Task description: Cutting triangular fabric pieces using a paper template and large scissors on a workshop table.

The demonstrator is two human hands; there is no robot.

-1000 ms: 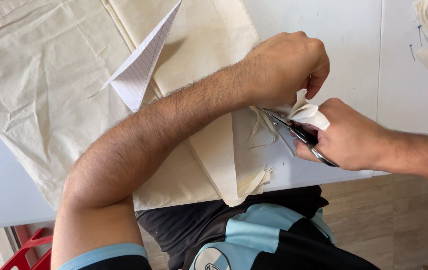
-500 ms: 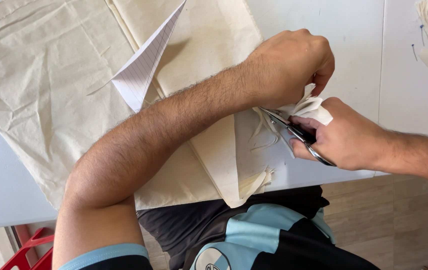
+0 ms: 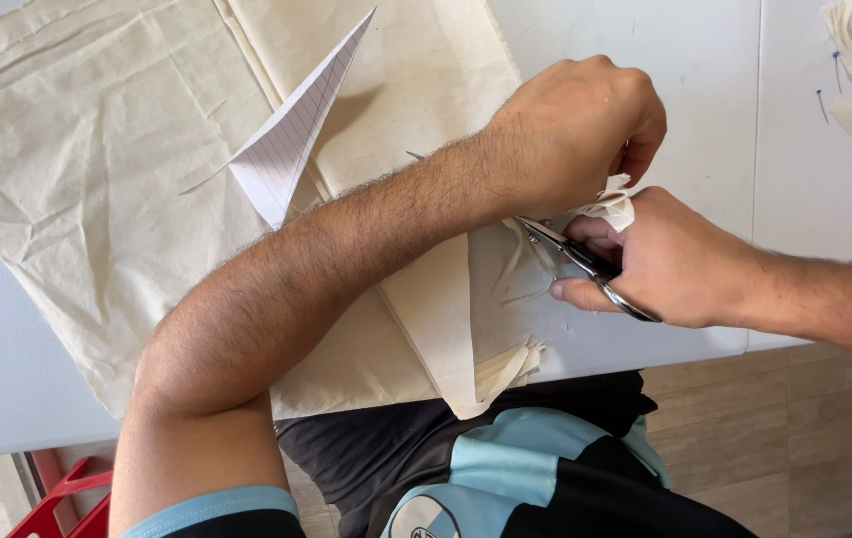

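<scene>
Cream scrap (image 3: 613, 207) pinched in left hand (image 3: 577, 134), above scissors (image 3: 585, 265). Right hand (image 3: 665, 261) gripping scissors, blades on fabric beside cloth (image 3: 127, 179). Best kept taut, short snips.

The left hand (image 3: 575, 134) is curled in a loose fist, its arm reaching toward 2 o'clock. The right hand (image 3: 670, 259) is closed tight, just beside it at 5 o'clock.
</scene>
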